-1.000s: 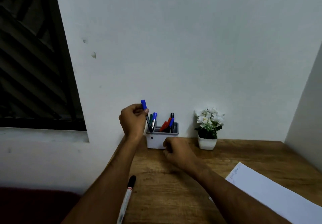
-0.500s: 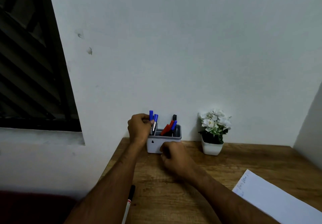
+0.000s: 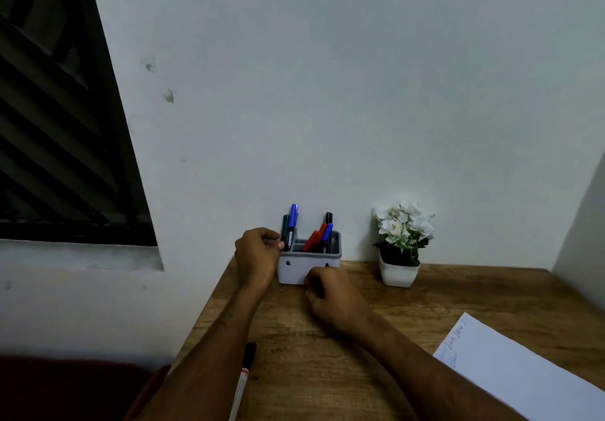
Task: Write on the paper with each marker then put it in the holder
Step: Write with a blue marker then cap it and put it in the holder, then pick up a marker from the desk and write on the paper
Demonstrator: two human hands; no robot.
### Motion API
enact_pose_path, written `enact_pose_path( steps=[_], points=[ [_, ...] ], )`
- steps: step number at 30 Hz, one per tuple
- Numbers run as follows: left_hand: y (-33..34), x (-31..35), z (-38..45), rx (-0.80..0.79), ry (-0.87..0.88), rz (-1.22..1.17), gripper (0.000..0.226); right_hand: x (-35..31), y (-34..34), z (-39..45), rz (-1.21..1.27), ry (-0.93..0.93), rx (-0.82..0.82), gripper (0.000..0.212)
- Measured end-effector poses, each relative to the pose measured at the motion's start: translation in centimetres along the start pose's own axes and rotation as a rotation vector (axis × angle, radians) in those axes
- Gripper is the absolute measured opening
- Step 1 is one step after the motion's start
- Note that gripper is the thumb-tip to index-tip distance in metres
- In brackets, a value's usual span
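Observation:
A grey-and-white holder (image 3: 296,270) stands at the back of the wooden desk against the wall. It holds several markers: a blue-capped marker (image 3: 293,221) and a green one (image 3: 285,227) at its left end, red, blue and black ones at its right. My left hand (image 3: 258,257) is beside the holder's left end, and its fingertips pinch the blue-capped marker's barrel. My right hand (image 3: 334,299) lies curled on the desk against the holder's front wall, with nothing seen in it. A black-capped white marker (image 3: 244,384) lies near the desk's front left edge. White paper (image 3: 523,374) with some writing lies at right.
A small white pot with white flowers (image 3: 401,250) stands just right of the holder. The wall rises directly behind both. The desk's left edge (image 3: 209,306) runs diagonally under my left forearm. A dark window is at far left.
My left hand has lowered the blue-capped marker into the holder's left end beside the green one. My right hand has stayed against the holder's front. The camera has tilted.

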State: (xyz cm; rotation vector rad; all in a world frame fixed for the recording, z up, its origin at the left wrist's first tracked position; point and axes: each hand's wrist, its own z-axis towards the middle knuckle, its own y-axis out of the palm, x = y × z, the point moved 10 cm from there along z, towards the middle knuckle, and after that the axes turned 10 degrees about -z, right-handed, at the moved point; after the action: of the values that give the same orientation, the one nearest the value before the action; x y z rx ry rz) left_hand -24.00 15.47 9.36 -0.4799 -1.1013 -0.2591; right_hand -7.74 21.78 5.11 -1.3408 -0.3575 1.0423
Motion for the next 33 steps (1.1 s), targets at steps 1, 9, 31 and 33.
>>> enact_pose_path(
  steps=[1, 9, 31, 33],
  points=[
    [-0.3, -0.1, -0.4, -0.001, 0.0, 0.004, 0.014, 0.0, -0.1, -0.2, 0.004, 0.007, 0.005, 0.021],
    [-3.4, -1.0, -5.8, -0.097, -0.092, 0.281, 0.021, -1.2, -1.3, -3.2, 0.03, -0.002, 0.062, 0.017],
    [-5.7, -1.6, -13.5, -0.192, -0.187, 0.722, 0.015, -0.8, -2.3, -10.6, 0.094, 0.019, 0.127, 0.02],
    [-5.4, -1.5, -13.5, -0.212, -0.206, 0.666, 0.012, -0.5, -2.4, -11.0, 0.098, 0.02, 0.131, 0.019]
  ],
)
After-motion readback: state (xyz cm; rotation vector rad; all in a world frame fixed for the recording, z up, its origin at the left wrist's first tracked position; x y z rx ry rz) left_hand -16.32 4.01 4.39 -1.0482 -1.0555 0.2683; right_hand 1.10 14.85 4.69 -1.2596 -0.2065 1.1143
